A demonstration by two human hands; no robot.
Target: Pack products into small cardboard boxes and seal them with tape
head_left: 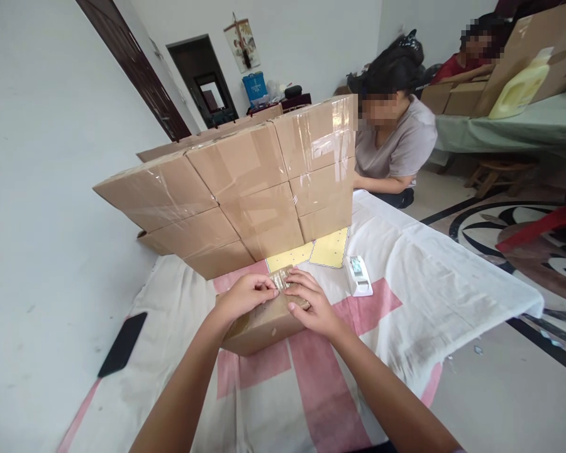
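A small brown cardboard box (266, 327) lies on the cloth in front of me. Shiny clear tape (280, 279) wrinkles over its far top edge. My left hand (246, 299) rests on the box top, thumb and index finger pinched together beside the tape; what they hold, if anything, is too small to make out. On the right side of the top lies my right hand (312, 302), fingers spread, its fingertips touching the tape and the box surface.
Taped cartons (259, 189) form a wall just beyond the box. Yellow sheets (329, 247) lie at their foot, near a small white device with a screen (358, 277). A black phone-like slab (123, 345) lies left. A person (396, 138) sits behind the cartons; another (466, 63) is farther back.
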